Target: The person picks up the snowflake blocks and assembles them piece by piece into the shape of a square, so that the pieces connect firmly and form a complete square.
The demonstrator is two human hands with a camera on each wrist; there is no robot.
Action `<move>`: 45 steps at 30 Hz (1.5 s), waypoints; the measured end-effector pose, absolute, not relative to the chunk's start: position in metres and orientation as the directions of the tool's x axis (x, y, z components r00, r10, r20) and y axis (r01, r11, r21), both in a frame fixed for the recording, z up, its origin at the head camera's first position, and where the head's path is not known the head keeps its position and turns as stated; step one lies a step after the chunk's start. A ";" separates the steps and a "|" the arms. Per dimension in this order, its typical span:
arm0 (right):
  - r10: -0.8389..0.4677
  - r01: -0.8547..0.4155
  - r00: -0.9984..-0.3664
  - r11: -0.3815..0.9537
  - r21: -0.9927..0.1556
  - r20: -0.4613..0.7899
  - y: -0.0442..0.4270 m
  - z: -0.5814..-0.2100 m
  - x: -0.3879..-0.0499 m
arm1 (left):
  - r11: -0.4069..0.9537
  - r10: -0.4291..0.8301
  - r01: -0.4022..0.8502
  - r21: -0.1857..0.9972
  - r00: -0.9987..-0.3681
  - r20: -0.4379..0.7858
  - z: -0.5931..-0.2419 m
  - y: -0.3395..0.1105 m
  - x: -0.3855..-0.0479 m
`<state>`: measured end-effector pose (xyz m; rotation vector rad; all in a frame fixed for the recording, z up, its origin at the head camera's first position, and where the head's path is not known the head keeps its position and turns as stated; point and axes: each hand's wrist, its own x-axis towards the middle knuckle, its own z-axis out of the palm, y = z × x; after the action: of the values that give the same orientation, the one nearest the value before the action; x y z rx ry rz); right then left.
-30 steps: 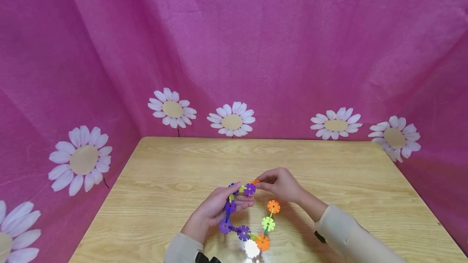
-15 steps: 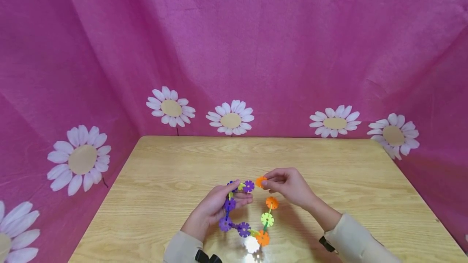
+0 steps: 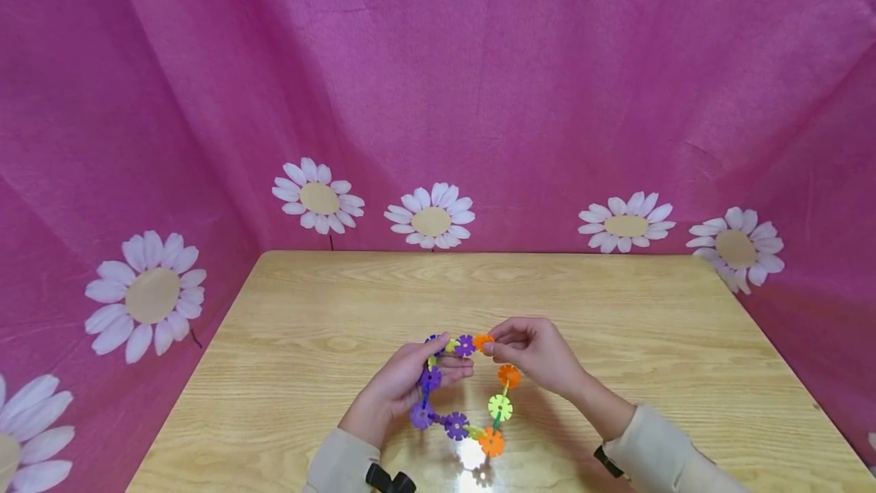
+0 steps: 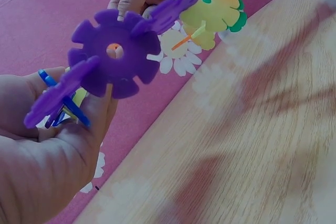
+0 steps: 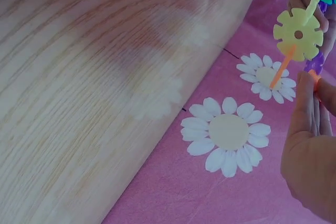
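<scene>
A chain of slotted plastic snowflake discs curves in an open loop above the table. My left hand [image 3: 393,383] grips it near its upper end, thumb over a blue disc [image 3: 433,344]. Beyond the thumb, a purple disc [image 3: 465,345] forms that end. With thumb and fingertips my right hand [image 3: 541,352] pinches an orange disc [image 3: 482,342] at the purple disc's edge; whether their slots interlock I cannot tell. The other end, an orange disc [image 3: 509,376], hangs free below the right hand. A large purple disc [image 4: 92,45] fills the left wrist view's foreground; a yellow disc [image 5: 285,31] shows in the right.
The wooden table [image 3: 308,310] spreads beneath both hands, with a bright light reflection near its front. A pink cloth [image 3: 513,97] with printed white daisies stands behind and at both sides. Black wrist straps [image 3: 390,479] sit at the sleeves.
The right hand drew the orange disc away to the right of the purple end disc, then brought it back against its edge. The left hand kept its grip and barely moved.
</scene>
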<state>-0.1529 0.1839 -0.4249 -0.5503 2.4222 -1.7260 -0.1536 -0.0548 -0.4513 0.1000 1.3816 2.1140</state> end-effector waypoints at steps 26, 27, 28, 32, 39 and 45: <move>-0.380 -0.343 -0.896 0.261 -0.902 0.231 0.179 -0.435 -0.149 | -0.261 0.570 -0.420 0.869 -0.794 -0.213 -0.452 -0.060 -0.154; -0.383 -0.348 -0.894 0.263 -0.900 0.234 0.179 -0.435 -0.149 | -0.260 0.574 -0.418 0.870 -0.792 -0.208 -0.452 -0.060 -0.153; -0.384 -0.354 -0.892 0.265 -0.897 0.238 0.179 -0.436 -0.150 | -0.260 0.579 -0.417 0.871 -0.789 -0.205 -0.452 -0.060 -0.153; -0.390 -0.386 -0.883 0.292 -0.875 0.260 0.179 -0.438 -0.150 | -0.264 0.587 -0.418 0.869 -0.785 -0.199 -0.452 -0.059 -0.153; -0.391 -0.415 -0.876 0.312 -0.855 0.283 0.178 -0.439 -0.149 | -0.257 0.578 -0.408 0.876 -0.792 -0.199 -0.454 -0.059 -0.154; -0.376 -0.415 -0.880 0.317 -0.853 0.289 0.175 -0.440 -0.147 | -0.262 0.562 -0.424 0.867 -0.797 -0.220 -0.457 -0.059 -0.152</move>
<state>-0.1467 0.1747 -0.4398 -0.7751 2.5785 -1.6882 -0.1523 -0.0586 -0.4573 0.1747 1.3773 2.0894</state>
